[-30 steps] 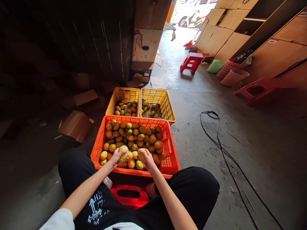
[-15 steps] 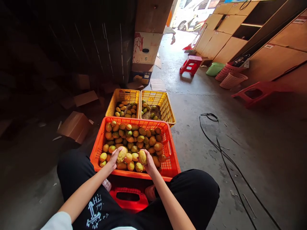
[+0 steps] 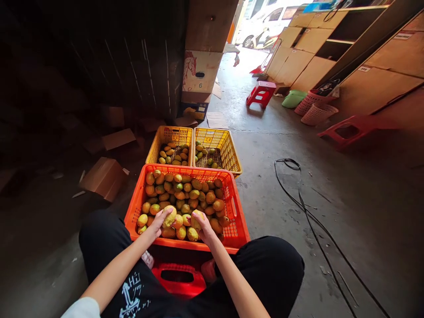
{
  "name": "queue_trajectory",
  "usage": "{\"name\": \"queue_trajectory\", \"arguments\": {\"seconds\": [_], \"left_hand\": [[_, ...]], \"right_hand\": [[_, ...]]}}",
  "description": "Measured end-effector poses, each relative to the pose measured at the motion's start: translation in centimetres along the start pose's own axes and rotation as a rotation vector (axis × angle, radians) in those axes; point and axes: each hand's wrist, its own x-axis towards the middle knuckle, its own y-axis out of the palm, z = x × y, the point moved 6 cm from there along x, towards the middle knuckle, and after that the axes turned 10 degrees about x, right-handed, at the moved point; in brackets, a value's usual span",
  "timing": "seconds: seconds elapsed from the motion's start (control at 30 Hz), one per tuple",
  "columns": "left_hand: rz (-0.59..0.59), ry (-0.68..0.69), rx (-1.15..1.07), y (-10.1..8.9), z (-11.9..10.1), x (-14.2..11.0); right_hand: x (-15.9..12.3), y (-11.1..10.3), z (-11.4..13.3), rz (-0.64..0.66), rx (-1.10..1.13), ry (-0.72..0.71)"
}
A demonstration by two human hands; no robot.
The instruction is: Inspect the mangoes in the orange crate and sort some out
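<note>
My left hand (image 3: 159, 223) is closed around a large, bumpy yellow fruit (image 3: 169, 216), its thumb lying along the top. A smaller yellow oval fruit (image 3: 197, 219) is gripped in my right hand (image 3: 206, 227), fingers partly covering it. Both are held just above a red-orange plastic crate (image 3: 243, 229) between my knees. Inside it lies a heap of oval fruits (image 3: 180, 194), yellow, green and brownish orange; their exact kind is unclear. Some yellow ones sit directly below and between my hands.
Two yellow crates, a left one (image 3: 153, 148) and a right one (image 3: 233, 152), stand behind the red one with some fruit inside. A red stool (image 3: 179, 282) is below me. Cardboard (image 3: 104, 179) lies left, a black cable (image 3: 300, 203) right. Another red stool (image 3: 261, 93) stands farther off.
The fruit in my right hand has turned and is more covered by the fingers. My left hand keeps its fruit with a slight shift. The view has tipped a little.
</note>
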Motion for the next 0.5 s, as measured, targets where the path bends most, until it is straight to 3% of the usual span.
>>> {"name": "queue_trajectory", "arguments": {"seconds": [0.1,0.27,0.5], "left_hand": [[-0.050,0.024,0.003,-0.3,-0.1,0.2],[-0.236,-0.016,-0.008,-1.5,0.1,0.2],[-0.232,-0.030,-0.055,-1.4,0.1,0.2]], "right_hand": [[0.4,-0.2,-0.2,0.014,0.016,-0.003],[1.0,-1.0,-0.4,-0.052,-0.030,0.021],[1.0,-1.4,-0.6,-0.085,-0.102,0.064]]}}
